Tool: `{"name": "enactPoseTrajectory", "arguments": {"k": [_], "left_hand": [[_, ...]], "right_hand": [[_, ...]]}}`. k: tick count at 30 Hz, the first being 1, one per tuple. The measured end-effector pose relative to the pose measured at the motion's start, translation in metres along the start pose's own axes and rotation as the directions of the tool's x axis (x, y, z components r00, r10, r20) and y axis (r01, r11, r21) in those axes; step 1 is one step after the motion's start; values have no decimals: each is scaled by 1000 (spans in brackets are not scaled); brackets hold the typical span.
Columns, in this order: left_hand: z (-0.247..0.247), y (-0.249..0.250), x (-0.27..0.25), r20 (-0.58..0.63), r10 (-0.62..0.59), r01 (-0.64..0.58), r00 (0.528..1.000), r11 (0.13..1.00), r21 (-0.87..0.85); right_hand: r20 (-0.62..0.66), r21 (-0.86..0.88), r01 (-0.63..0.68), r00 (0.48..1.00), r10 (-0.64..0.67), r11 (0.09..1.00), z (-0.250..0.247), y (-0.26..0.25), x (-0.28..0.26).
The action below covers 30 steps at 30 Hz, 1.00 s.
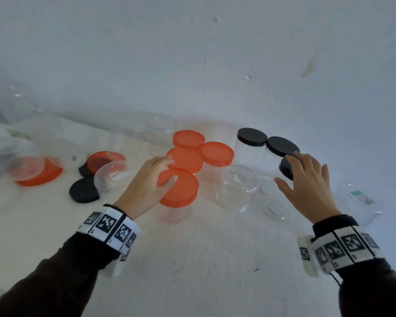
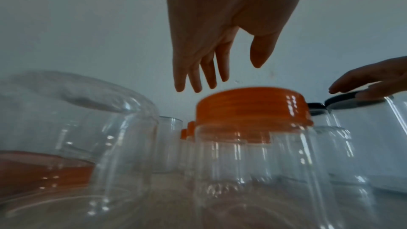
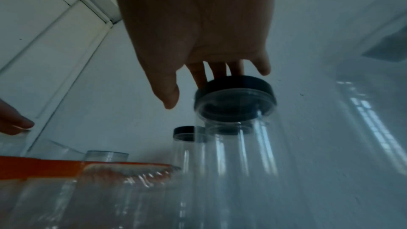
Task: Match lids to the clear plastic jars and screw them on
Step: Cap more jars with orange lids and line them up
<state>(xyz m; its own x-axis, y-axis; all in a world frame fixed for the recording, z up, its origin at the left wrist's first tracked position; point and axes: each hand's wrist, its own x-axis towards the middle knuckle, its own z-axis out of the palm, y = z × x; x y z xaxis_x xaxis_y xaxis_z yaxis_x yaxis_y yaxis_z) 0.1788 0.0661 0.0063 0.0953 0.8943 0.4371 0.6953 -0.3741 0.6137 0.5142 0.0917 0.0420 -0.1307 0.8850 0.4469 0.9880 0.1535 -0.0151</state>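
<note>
A clear jar with an orange lid (image 1: 181, 188) (image 2: 253, 105) stands near the table's middle. My left hand (image 1: 167, 170) (image 2: 226, 74) hovers over that lid with straight fingers; the left wrist view shows a gap between fingertips and lid. To the right stands a clear jar with a black lid (image 1: 285, 169) (image 3: 235, 93). My right hand (image 1: 292, 170) (image 3: 187, 93) is spread above it, fingers relaxed, fingertips at the lid's top edge. Neither hand grips anything.
Three more orange-lidded jars (image 1: 217, 153) and two black-lidded jars (image 1: 252, 136) stand behind. Open clear jars (image 1: 238, 186) stand or lie between my hands. Loose black lids (image 1: 84, 189), an orange lid (image 1: 101, 162) and jars lie to the left. A labelled container (image 1: 361, 200) sits far right.
</note>
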Motion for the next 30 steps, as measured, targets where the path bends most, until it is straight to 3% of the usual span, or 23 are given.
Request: {"name": "enactPoseTrajectory", "arguments": {"k": [5, 11, 16, 19, 25, 30], "left_hand": [[-51, -17, -17, -175, -35, 32, 984, 999, -20], [-113, -75, -31, -209, -139, 149, 968, 988, 34], [-129, -121, -26, -5, -215, 213, 977, 964, 160], [-130, -135, -18, 149, -230, 188, 962, 950, 248], [-125, -159, 3, 366, -211, 83, 906, 939, 334], [-121, -173, 13, 450, -171, -29, 876, 914, 404]], "right_hand": [[-129, 172, 177, 979, -156, 969, -8, -58, 1], [-147, 374, 404, 915, -377, 835, -11, -171, 0], [16, 481, 422, 872, -489, 769, 0, -261, 1], [229, 464, 365, 831, -507, 807, 13, -295, 8], [463, 362, 261, 783, -416, 895, 52, -331, 28], [475, 288, 212, 815, -332, 934, 52, -334, 24]]}}
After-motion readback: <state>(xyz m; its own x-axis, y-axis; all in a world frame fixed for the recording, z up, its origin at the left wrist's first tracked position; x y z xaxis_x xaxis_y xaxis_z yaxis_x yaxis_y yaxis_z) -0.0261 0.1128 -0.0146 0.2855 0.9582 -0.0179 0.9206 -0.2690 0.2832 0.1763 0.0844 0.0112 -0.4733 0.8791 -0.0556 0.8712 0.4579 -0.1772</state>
